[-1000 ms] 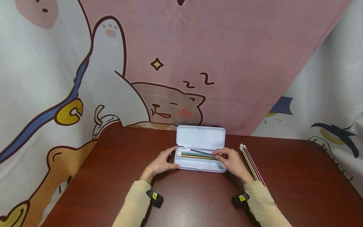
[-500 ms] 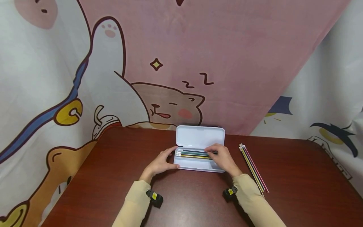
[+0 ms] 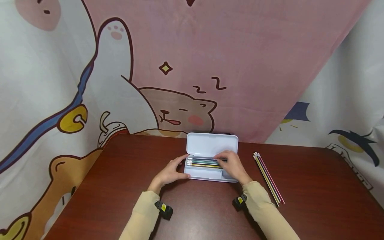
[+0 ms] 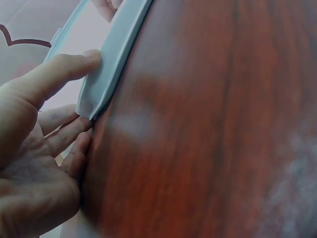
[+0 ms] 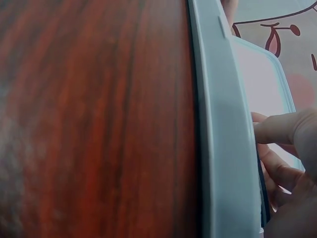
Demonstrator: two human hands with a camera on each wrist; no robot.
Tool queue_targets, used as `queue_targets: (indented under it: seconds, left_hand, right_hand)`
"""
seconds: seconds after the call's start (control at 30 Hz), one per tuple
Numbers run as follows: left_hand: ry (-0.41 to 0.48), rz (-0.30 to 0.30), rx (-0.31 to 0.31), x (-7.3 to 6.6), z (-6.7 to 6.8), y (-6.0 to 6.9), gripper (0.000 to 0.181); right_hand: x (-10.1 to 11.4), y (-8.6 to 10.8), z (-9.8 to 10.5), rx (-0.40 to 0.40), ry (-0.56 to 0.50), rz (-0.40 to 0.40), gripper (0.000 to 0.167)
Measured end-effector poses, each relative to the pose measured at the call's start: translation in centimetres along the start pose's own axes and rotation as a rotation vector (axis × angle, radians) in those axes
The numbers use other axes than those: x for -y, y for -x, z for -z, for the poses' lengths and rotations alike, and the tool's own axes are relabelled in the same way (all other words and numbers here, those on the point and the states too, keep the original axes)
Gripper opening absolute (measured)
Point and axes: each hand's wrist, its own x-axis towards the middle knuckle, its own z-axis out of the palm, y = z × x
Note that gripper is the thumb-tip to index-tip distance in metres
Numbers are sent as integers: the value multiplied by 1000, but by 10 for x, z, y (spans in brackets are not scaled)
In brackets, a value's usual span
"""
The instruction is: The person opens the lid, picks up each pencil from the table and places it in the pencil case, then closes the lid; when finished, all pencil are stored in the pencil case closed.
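A white pencil case [image 3: 204, 174] lies with its lid raised at the back of the table. My left hand [image 3: 170, 171] holds the case's left end, thumb on the front edge and fingers at the side. The left wrist view shows that thumb pressed on the case wall [image 4: 111, 64]. Inside the back compartment, several pencils [image 3: 204, 164] lie side by side, their white ends to the left. My right hand [image 3: 233, 166] reaches over the case's right part and pinches a dark pencil [image 3: 205, 159] along the back of the row. Its right end is hidden by the hand.
A loose bundle of several pencils [image 3: 268, 178], yellow, dark and red, lies on the brown table [image 3: 198, 210] right of the case. A printed cloth [image 3: 255, 66] hangs behind the table.
My right hand has moved left over the case, and the dark pencil, tilted before, now lies level in line with the others. My left hand has stayed in place.
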Motion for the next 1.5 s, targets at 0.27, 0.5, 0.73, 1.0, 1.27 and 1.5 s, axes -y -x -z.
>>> queue_targets:
  seconds: [0.27, 0.5, 0.73, 1.0, 1.27, 1.5]
  left_hand:
    - [0, 8, 0, 1, -1, -3, 84]
    - [12, 9, -3, 0, 0, -2, 84]
    - [12, 14, 1, 0, 1, -1, 84]
    - [16, 14, -2, 0, 1, 1, 84]
    - [9, 9, 5, 2, 0, -1, 84]
    - [13, 0, -3, 2, -1, -1, 84]
  right_hand:
    - [0, 4, 4, -21, -39, -83, 15]
    - [2, 15, 10, -78, -131, -155, 16]
    - [5, 28, 21, -133, -171, -180, 16]
    - [2, 42, 38, -125, -160, -205, 16]
    - [-5, 61, 66, -114, -100, -257, 16]
    - [-14, 74, 82, -105, -56, -325, 18]
